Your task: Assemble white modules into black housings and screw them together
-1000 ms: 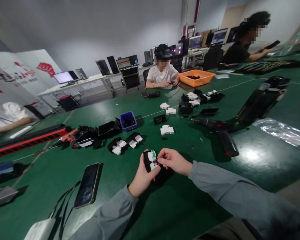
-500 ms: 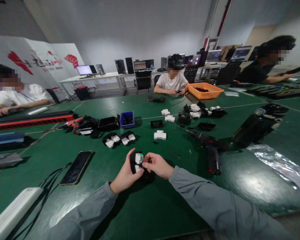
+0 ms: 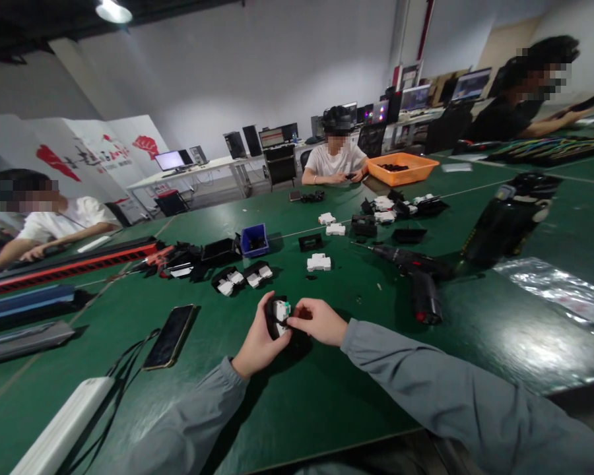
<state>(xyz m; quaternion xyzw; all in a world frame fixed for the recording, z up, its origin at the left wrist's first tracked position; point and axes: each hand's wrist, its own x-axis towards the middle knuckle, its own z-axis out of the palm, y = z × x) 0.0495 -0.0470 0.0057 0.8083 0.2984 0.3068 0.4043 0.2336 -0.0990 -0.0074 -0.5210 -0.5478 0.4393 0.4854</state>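
We hold a small black-and-white switch module (image 3: 278, 315) just above the green surface (image 3: 327, 409): our left hand (image 3: 258, 340) is wrapped around its back, and our right hand (image 3: 318, 321) pinches its front edge. A smartphone (image 3: 169, 336) lies left of our hands, a cordless drill (image 3: 418, 280) right.

Table (image 3: 327, 409) dark green. Part (image 3: 278, 315) black with white front and small green tab. Sleeves (image 3: 445, 402) grey. Bin (image 3: 254, 239) blue, tray (image 3: 402, 168) orange. Drill (image 3: 418, 280) black, red at the base. Phone (image 3: 169, 335) black. Loose parts (image 3: 319, 262) white, others (image 3: 237, 278) black and white. Rail (image 3: 69, 262) red and black. Power strip (image 3: 62, 425) white. Wall banner (image 3: 103, 155) white with red marks.
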